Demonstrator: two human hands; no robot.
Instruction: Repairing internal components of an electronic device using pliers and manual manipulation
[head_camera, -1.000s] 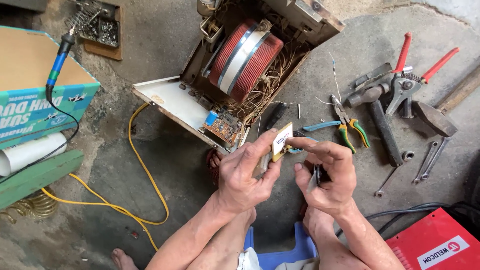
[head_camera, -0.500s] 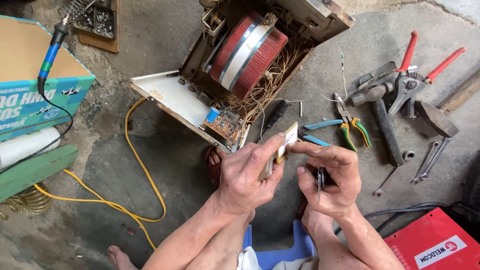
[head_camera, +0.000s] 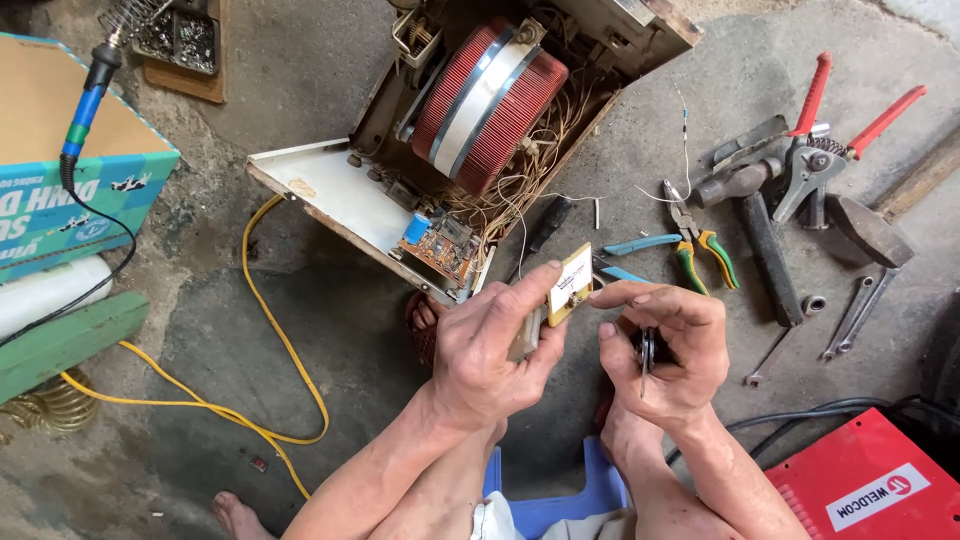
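Note:
My left hand (head_camera: 490, 345) grips a small rectangular meter with a pale yellow face (head_camera: 569, 283), held up between thumb and fingers. My right hand (head_camera: 660, 345) is beside it, its forefinger tip touching the meter's right edge, and it clutches a small dark metal tool (head_camera: 646, 356) in the palm. Just beyond both hands lies an opened metal casing (head_camera: 330, 195) with a big red wound coil (head_camera: 490, 105), a tangle of thin wires and a small orange circuit board (head_camera: 440, 250).
Pliers with green-yellow handles (head_camera: 700, 250), a hammer (head_camera: 760, 240), red-handled cutters (head_camera: 830, 140) and spanners (head_camera: 860, 310) lie at right. A red box (head_camera: 870, 480) sits bottom right. A yellow cable (head_camera: 270, 350), a blue carton (head_camera: 70, 190) and a soldering iron (head_camera: 85, 100) are at left.
Both hands have stayed together on the meter; my right forefinger has shifted onto its right edge. The view has tipped slightly, moving everything a little upward in frame.

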